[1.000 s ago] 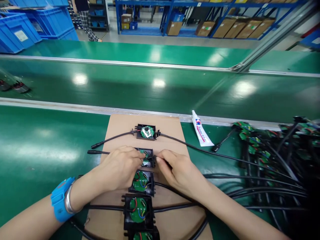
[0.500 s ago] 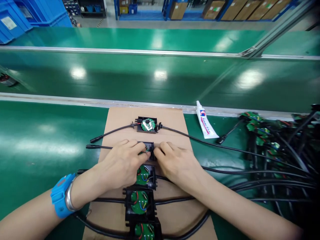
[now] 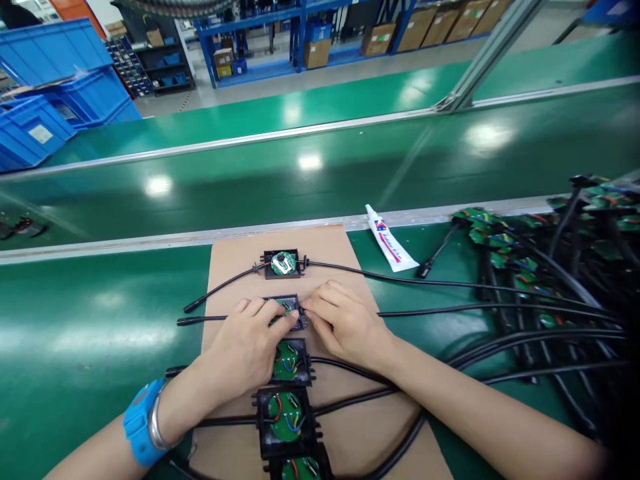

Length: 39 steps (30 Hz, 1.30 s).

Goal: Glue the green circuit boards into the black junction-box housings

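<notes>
On a cardboard sheet (image 3: 340,427) lies a column of black plastic housings holding green circuit boards, with black cables leaving both sides. My left hand (image 3: 247,343) is closed on the second housing from the back (image 3: 299,301), thumb and fingers over its circuit board and partly hiding it. At that housing's right end, my right hand (image 3: 347,327) pinches the black cable (image 3: 430,311) where it enters; the fingers cover the exact spot. Behind them sits another housing (image 3: 283,265) with a white-marked round board. Nearer me are more housings, including one with red and blue wires (image 3: 286,419).
A white glue-like tube (image 3: 391,240) lies right of the cardboard. Farther right, a heap of cables and circuit boards (image 3: 540,267) covers the green bench. Blue bins (image 3: 35,130) stand at the back left, and a metal rail (image 3: 280,136) crosses behind.
The view has tilted and shifted, so the cardboard and tube appear moved. Both hands stay at the same housing, the right fingers now more tightly pinched at its right end.
</notes>
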{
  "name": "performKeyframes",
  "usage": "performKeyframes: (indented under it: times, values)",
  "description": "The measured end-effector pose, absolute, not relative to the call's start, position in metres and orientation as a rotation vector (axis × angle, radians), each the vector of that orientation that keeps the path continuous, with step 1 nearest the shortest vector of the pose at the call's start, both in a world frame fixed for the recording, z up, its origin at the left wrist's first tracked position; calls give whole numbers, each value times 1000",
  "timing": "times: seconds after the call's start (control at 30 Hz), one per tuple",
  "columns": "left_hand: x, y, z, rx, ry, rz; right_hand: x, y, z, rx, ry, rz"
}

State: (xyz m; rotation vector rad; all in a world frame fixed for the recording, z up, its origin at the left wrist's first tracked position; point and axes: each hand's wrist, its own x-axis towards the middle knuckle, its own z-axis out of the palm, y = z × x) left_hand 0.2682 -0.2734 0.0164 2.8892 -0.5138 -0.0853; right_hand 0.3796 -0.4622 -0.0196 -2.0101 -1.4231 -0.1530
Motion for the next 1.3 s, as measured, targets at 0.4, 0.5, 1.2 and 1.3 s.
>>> performKeyframes:
  times: [0.4,0.5,1.2,1.3]
  values:
    - [270,-277,15,2916,-511,-130,379,-460,-25,-2159,-1521,-288]
    - [266,-281,17,2927,-513,-152,380,-460,-22,-2135,-1531,-190]
    - [322,-219,39,2830,146,91,428,-456,40,-2261,-1371,29]
    - [327,-223,46,2898,121,42,428,-448,59,-2392,-1418,175]
